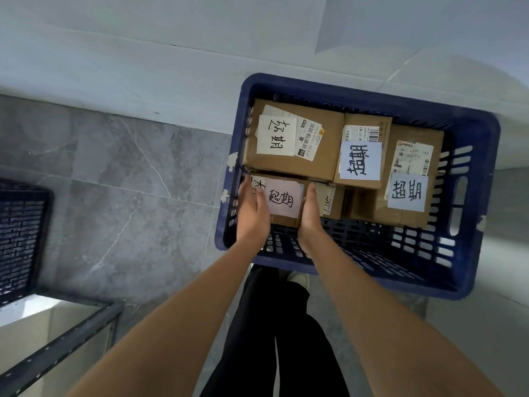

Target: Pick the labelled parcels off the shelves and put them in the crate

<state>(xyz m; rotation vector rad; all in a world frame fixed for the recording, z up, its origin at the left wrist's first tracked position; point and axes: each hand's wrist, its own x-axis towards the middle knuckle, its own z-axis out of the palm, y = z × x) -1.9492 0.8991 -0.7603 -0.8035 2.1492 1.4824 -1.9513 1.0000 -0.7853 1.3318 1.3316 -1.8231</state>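
1. At far left, a dark crate [20, 239] sits on the metal shelf [60, 348]; no parcels show there.
2. In the blue crate [469, 270], our left hand [253, 213] and right hand [310, 216] clasp the pink-labelled parcel [283, 197], setting it down.
3. To the right, three labelled parcels [294, 138] are already in; floor space remains, so we judge we're well along.

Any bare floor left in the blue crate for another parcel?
Yes: the crate floor is bare along its near wall, from the hands rightward, below the right parcel with the blue note. The far half is packed with boxes, and the hands hold the pink-note parcel at near-left.
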